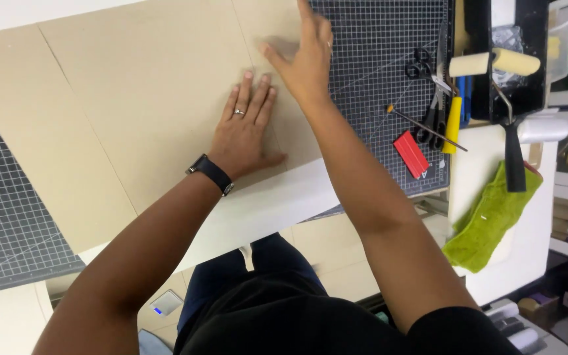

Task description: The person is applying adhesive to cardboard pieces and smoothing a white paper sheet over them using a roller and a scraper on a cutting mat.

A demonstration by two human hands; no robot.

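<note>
A large tan board (pixel 133 98) with faint fold lines lies across the white table and the dark grid cutting mats. My left hand (pixel 244 128) presses flat on the board near its front edge, fingers spread, a ring on one finger and a black watch at the wrist. My right hand (pixel 305 56) is open and blurred, palm down over the board's far right part next to the right cutting mat (pixel 376 59). Neither hand holds anything.
On the right cutting mat lie a red flat scraper (pixel 411 154), black scissors (pixel 422 66), a thin awl (pixel 425 125) and yellow and blue handled tools (pixel 453 118). A foam paint roller (pixel 494 64) rests in a black tray; a green cloth (pixel 491 213) hangs off the table. Another grid mat (pixel 1 210) lies left.
</note>
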